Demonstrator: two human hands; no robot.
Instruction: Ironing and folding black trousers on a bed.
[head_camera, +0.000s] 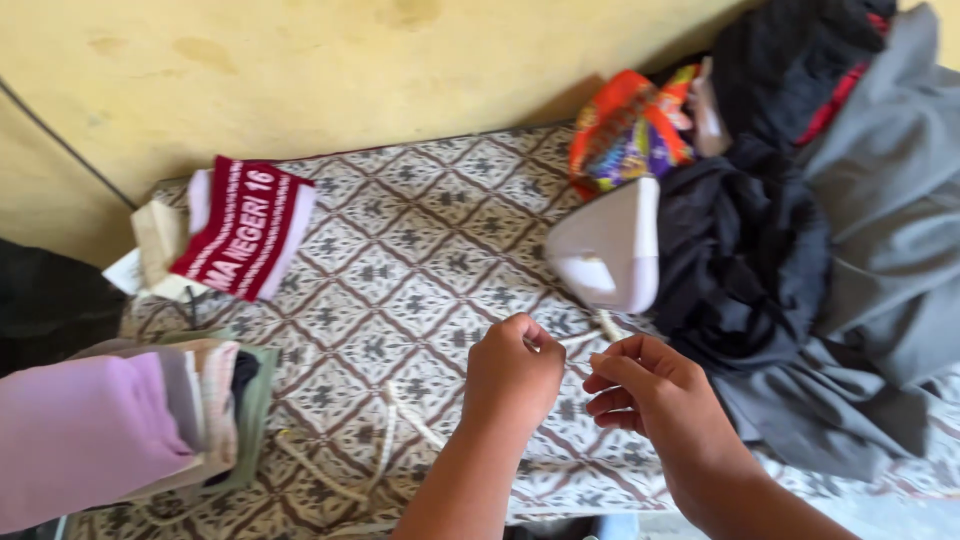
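both hands pinched shut on cream cord: left hand (513, 372), right hand (640, 392) | cord (385, 440) trails over patterned mattress (420, 250) | judged light, limp; best gripped near its end

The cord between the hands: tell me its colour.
The cord is off-white or cream, pinched by the left hand and right hand; the head view shows it.
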